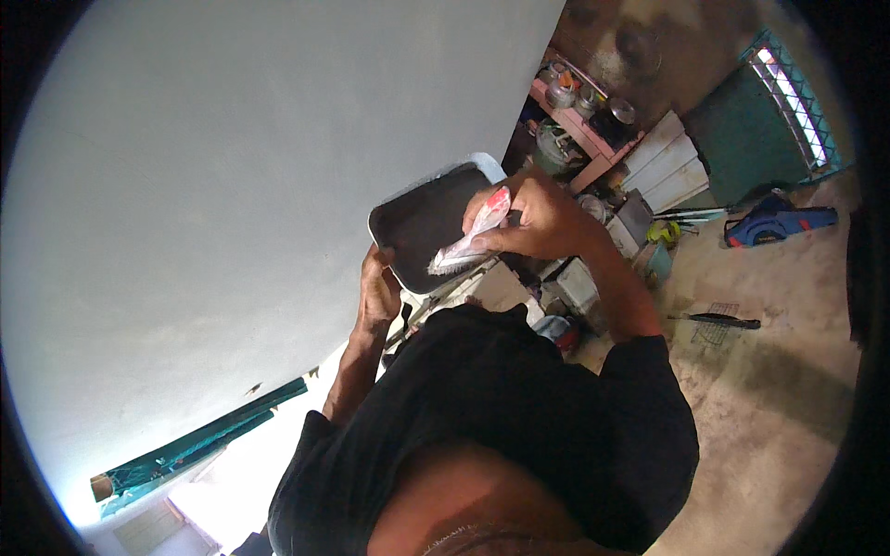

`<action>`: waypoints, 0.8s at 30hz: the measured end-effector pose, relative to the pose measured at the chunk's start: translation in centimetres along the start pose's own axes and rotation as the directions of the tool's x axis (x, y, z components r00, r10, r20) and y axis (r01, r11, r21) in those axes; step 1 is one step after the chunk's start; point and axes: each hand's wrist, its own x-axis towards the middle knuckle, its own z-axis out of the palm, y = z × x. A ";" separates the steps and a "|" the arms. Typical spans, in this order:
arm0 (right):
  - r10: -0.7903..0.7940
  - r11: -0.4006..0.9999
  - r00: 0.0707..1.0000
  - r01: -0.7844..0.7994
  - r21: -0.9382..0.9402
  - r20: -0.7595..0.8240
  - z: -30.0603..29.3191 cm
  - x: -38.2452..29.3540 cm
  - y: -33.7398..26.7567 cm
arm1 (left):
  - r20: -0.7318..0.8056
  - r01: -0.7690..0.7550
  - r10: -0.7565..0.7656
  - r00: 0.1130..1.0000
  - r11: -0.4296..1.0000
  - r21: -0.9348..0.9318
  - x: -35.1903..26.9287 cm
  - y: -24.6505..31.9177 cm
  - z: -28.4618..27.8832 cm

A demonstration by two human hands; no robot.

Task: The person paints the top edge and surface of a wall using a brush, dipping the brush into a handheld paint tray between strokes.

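Observation:
My left hand (379, 288) grips the near left corner of a dark rectangular tray (417, 222) with a pale, paint-smeared rim. In my right hand (546, 215) is a paintbrush (476, 236), its white handle marked with red at the end. The pale bristles point down and left over the near part of the tray. Whether they touch its inside, I cannot tell. Part of the tray's right side is hidden behind my right hand. A broad, smooth, pale grey wall (208, 174) rises just beyond the tray.
A pink wooden table (577, 125) with glass jars (560, 94) stands at the far right. Boxes and containers clutter the floor beneath my right arm. Farther right lie a blue power tool or blower (779, 222) and a wire rack (716, 323) on the brown floor (779, 382).

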 end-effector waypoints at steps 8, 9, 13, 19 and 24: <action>-0.244 0.960 0.952 0.211 -0.182 -0.185 0.4 2.1 0.9 | -0.005 0.090 -0.090 0.996 0.995 0.050 -0.7 0.3 0.3; -0.254 0.957 0.949 0.219 -0.189 -0.185 0.4 2.3 1.1 | -0.001 0.079 -0.079 0.997 0.996 0.051 -0.6 0.2 0.3; -0.275 0.944 0.937 0.221 -0.244 -0.215 0.4 2.5 2.1 | 0.188 -0.118 0.083 0.979 0.976 0.185 -0.9 0.9 0.9; -0.340 0.908 0.911 0.255 -0.331 -0.233 -1.3 1.3 0.9 | 0.224 -0.096 0.036 0.974 0.959 0.266 -0.5 0.8 -0.3; -0.154 0.967 0.978 0.120 -0.224 -0.140 -1.7 -0.5 -1.1 | 0.094 -0.187 0.162 0.982 0.805 0.563 -0.9 0.4 -1.0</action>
